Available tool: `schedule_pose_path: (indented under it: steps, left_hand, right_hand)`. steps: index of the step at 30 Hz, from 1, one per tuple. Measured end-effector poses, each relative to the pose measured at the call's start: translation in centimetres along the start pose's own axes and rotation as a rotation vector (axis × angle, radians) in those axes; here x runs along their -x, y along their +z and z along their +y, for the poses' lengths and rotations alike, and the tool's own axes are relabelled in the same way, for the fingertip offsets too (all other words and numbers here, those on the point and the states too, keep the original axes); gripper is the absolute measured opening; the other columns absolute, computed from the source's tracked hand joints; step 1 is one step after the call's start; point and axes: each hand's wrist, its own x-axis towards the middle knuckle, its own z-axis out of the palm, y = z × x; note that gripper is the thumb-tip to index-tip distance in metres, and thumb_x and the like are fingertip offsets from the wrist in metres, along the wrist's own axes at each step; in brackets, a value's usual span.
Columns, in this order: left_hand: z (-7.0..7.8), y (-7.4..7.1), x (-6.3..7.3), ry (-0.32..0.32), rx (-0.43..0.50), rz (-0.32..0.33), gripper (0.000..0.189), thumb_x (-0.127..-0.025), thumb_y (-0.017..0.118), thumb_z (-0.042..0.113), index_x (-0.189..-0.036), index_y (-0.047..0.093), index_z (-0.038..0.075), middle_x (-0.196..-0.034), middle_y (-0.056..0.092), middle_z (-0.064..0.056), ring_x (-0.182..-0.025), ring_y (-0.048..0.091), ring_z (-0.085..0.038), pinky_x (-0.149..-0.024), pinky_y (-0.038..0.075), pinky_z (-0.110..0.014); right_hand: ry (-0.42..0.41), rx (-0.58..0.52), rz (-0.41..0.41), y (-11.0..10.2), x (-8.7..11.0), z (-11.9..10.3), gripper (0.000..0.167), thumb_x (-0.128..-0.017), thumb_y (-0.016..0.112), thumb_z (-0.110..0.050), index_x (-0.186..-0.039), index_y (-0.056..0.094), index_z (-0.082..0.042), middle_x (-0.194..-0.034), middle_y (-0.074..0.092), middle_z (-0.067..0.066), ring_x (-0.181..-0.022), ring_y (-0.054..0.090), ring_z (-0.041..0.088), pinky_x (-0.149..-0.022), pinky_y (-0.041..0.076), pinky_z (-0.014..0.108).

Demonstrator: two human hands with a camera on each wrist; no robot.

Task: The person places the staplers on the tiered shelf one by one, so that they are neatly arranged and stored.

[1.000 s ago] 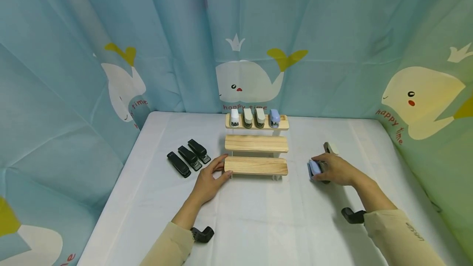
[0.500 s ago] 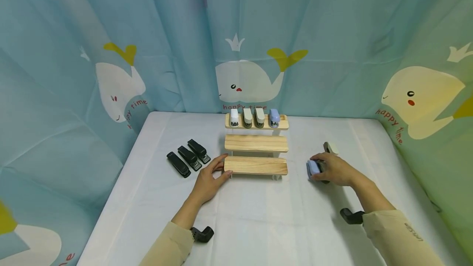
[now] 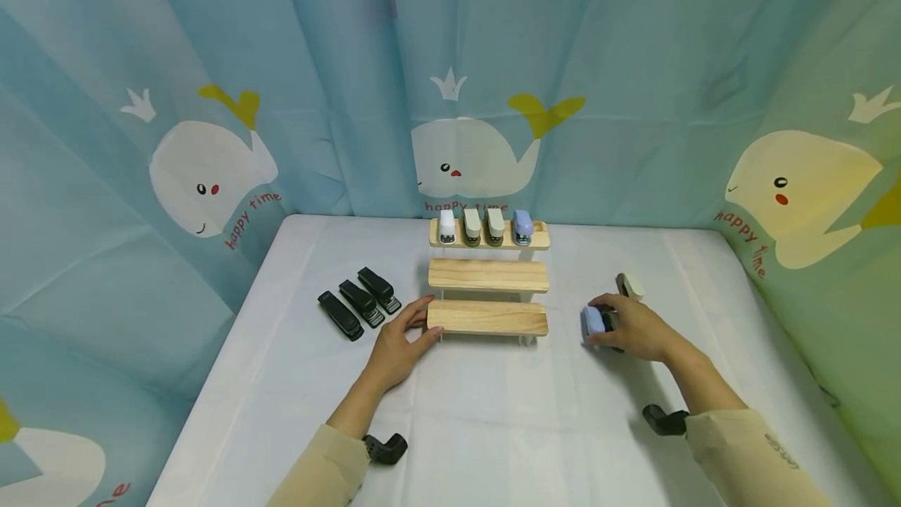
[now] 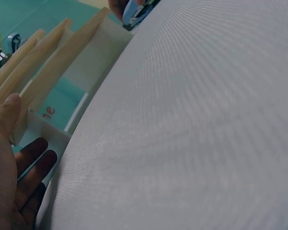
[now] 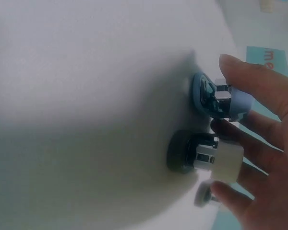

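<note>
My right hand (image 3: 637,331) pinches a small blue stapler (image 3: 593,321) at the right of the table, thumb on the near side and fingers on the far side. In the right wrist view a cream stapler (image 5: 228,160) stands close beside the blue one, under the fingers, and another small stapler (image 5: 203,194) is partly hidden behind the little finger. My left hand (image 3: 393,350) holds the left end of the lowest board of a three-step wooden rack (image 3: 487,318), with the thumb at its front corner. Several small staplers (image 3: 495,225) in white, cream and blue line the top step.
Three black staplers (image 3: 361,302) lie slanted on the white table (image 3: 493,429), left of the rack. A cream stapler (image 3: 632,286) lies beyond the right hand. A blue curtain (image 3: 633,61) with whales hangs behind and along both sides.
The right hand has shifted slightly left with the blue stapler in its fingers. The left hand has stayed at the rack's end.
</note>
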Motion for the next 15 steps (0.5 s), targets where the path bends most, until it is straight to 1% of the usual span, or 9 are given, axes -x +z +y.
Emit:
schedule_pose_path:
  steps: [2, 7, 9, 11, 15]
  left_hand:
    - [-0.01, 0.00, 0.01, -0.009, 0.001, -0.007, 0.064, -0.096, 0.072, 0.046, -0.154, 0.048, 0.031, -0.128, 0.074, 0.004, -0.125, 0.067, -0.021, -0.114, 0.044, -0.056]
    - [0.15, -0.03, 0.01, -0.022, 0.011, -0.015, 0.065, -0.096, 0.072, 0.047, -0.154, 0.049, 0.027, -0.129, 0.074, 0.003, -0.124, 0.068, -0.022, -0.114, 0.044, -0.057]
    - [0.23, -0.05, 0.00, -0.026, 0.017, -0.016, 0.066, -0.096, 0.072, 0.047, -0.154, 0.049, 0.027, -0.129, 0.074, 0.004, -0.124, 0.068, -0.022, -0.114, 0.044, -0.056]
    - [0.30, -0.07, -0.02, -0.032, 0.021, -0.016, 0.066, -0.095, 0.072, 0.048, -0.154, 0.049, 0.029, -0.129, 0.074, 0.004, -0.125, 0.067, -0.021, -0.115, 0.044, -0.056]
    - [0.36, -0.09, 0.00, -0.031, 0.017, -0.015, 0.065, -0.095, 0.072, 0.049, -0.153, 0.049, 0.033, -0.129, 0.074, 0.004, -0.124, 0.068, -0.021, -0.114, 0.044, -0.056]
  right_hand:
    - [0.001, -0.010, 0.001, 0.14, 0.03, 0.03, 0.075, -0.085, 0.086, -0.039, -0.140, 0.056, 0.002, -0.135, 0.063, 0.029, -0.109, 0.066, 0.035, -0.087, 0.055, 0.053]
    - [-0.004, -0.019, 0.019, 0.41, 0.03, -0.10, 0.074, -0.085, 0.086, -0.038, -0.140, 0.056, 0.002, -0.133, 0.064, 0.028, -0.101, 0.065, 0.028, -0.081, 0.054, 0.044]
    - [-0.008, -0.017, 0.034, 0.46, 0.06, -0.24, 0.073, -0.085, 0.086, -0.037, -0.139, 0.056, 0.001, -0.133, 0.064, 0.028, -0.102, 0.066, 0.028, -0.081, 0.054, 0.043]
    - [-0.017, -0.018, 0.049, 0.45, 0.11, -0.43, 0.071, -0.086, 0.086, -0.036, -0.139, 0.057, 0.000, -0.134, 0.064, 0.028, -0.106, 0.066, 0.032, -0.084, 0.055, 0.047]
    - [-0.046, -0.030, 0.075, 0.35, 0.15, -0.80, 0.069, -0.087, 0.085, -0.034, -0.140, 0.057, 0.001, -0.135, 0.063, 0.029, -0.119, 0.064, 0.045, -0.095, 0.052, 0.060]
